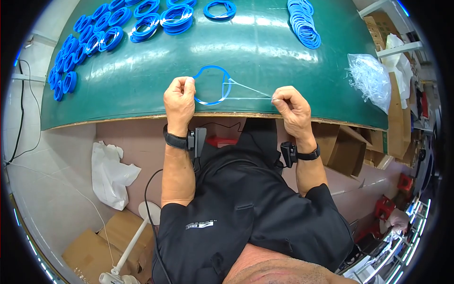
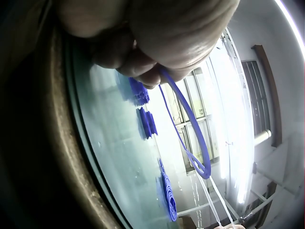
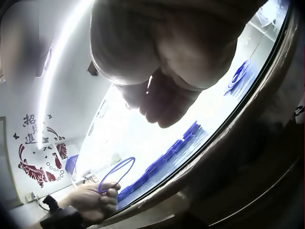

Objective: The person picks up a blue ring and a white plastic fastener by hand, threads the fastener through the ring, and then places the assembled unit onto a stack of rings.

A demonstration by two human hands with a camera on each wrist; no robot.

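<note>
A blue ring (image 1: 208, 67) of thin cord is held at its left side by the left hand (image 1: 179, 100), thumb and fingers pinching it just above the green table's front edge. Clear strands (image 1: 248, 98) run from the ring's right side to the right hand (image 1: 293, 110), whose thumb and fingertips pinch their far end; the strands look taut. In the left wrist view the blue ring (image 2: 194, 119) hangs from the left hand (image 2: 152, 38). The right wrist view shows the right hand (image 3: 157, 62) with curled fingers, and the ring (image 3: 116, 168) in the left hand (image 3: 93, 200).
Bundles of blue rings (image 1: 111, 39) stand in rows at the table's left and back. A row of overlapping rings (image 1: 304, 26) lies back right. A clear plastic bag of strands (image 1: 370, 80) rests at the right edge of the green table (image 1: 260, 57). Cardboard boxes (image 1: 343, 151) are below right.
</note>
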